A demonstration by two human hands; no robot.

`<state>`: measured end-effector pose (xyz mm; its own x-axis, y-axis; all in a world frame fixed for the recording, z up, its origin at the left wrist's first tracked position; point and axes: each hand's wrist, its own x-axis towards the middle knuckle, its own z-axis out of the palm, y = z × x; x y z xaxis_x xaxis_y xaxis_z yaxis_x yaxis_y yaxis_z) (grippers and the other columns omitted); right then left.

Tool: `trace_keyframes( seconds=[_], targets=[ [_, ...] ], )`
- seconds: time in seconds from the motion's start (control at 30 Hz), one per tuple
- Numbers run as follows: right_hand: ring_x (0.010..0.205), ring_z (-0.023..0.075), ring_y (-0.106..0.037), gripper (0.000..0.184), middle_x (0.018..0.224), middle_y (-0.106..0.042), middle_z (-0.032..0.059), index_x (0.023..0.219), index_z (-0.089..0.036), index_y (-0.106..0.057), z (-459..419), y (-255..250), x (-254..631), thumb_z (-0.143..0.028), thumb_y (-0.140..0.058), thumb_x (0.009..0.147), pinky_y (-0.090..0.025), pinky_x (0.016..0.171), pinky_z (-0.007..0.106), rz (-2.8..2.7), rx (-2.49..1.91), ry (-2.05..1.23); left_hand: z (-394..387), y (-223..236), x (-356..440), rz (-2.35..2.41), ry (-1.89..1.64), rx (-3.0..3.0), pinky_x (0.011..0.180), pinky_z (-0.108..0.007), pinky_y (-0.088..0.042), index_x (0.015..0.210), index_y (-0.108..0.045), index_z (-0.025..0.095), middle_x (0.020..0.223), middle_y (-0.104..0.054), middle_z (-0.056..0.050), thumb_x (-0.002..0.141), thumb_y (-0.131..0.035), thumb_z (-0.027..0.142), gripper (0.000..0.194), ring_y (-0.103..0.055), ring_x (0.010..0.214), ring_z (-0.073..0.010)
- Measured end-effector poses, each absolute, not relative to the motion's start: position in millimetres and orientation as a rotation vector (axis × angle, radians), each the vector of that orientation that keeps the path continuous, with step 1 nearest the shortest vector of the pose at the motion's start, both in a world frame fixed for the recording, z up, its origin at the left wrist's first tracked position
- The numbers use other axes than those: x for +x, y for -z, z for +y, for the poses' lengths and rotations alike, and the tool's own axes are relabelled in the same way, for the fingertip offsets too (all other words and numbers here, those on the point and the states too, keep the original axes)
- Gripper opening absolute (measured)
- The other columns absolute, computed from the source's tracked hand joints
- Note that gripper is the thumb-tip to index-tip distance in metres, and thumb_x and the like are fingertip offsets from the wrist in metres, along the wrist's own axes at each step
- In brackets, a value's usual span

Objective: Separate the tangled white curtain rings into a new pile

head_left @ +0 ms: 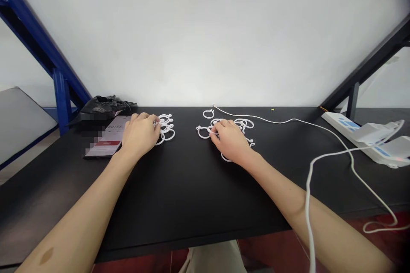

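Observation:
Several white plastic curtain rings (166, 127), each with a small eyelet, lie in a cluster at centre left. My left hand (141, 131) rests at that cluster's left edge, fingers curled, with thumb and fingertips closed at a ring. A second loose group of white curtain rings (245, 123) is spread on the right. Over its middle lies my right hand (231, 138), thumb and index finger brought together at a ring on the left of the group. My palm hides part of this group. One single ring (208, 117) lies apart, just behind it.
A phone (110, 136) showing a timer lies left of my left hand, with a crumpled black plastic bag (102, 108) behind it. A white cable (288, 120) crosses the black table (179, 196) to a power strip (355, 132) holding white plugs. A white wall (205, 42) stands behind.

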<state>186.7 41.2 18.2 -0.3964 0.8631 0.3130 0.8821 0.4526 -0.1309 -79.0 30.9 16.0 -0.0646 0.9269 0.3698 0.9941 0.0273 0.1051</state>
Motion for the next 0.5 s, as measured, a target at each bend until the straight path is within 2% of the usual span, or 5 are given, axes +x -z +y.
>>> trace_keyframes(
  seconds=[0.33, 0.5],
  targets=[
    [0.090, 0.0260, -0.057, 0.023, 0.094, -0.068, 0.0099, 0.095, -0.019, -0.066, 37, -27, 185, -0.030, -0.046, 0.100, -0.044, 0.076, 0.038, -2.162, -1.368, 0.182, 28, -23, -76, -2.084, 0.559, -2.030, 0.086, -0.051, -0.046, 0.110, -0.069, 0.016, 0.113, -0.067, -0.018, 0.091, -0.045, 0.035, 0.036, -0.053, 0.108, -0.0403],
    [0.089, 0.0241, -0.058, 0.024, 0.091, -0.069, 0.0068, 0.094, -0.021, -0.066, 34, -27, 182, -0.031, -0.046, 0.100, -0.042, 0.072, 0.035, -2.131, -1.356, 0.099, 15, -31, -39, -1.795, 0.930, -2.227, 0.092, -0.044, -0.044, 0.102, -0.069, 0.018, 0.105, -0.070, -0.011, 0.096, -0.044, 0.039, 0.033, -0.054, 0.102, -0.0299]
  ],
)
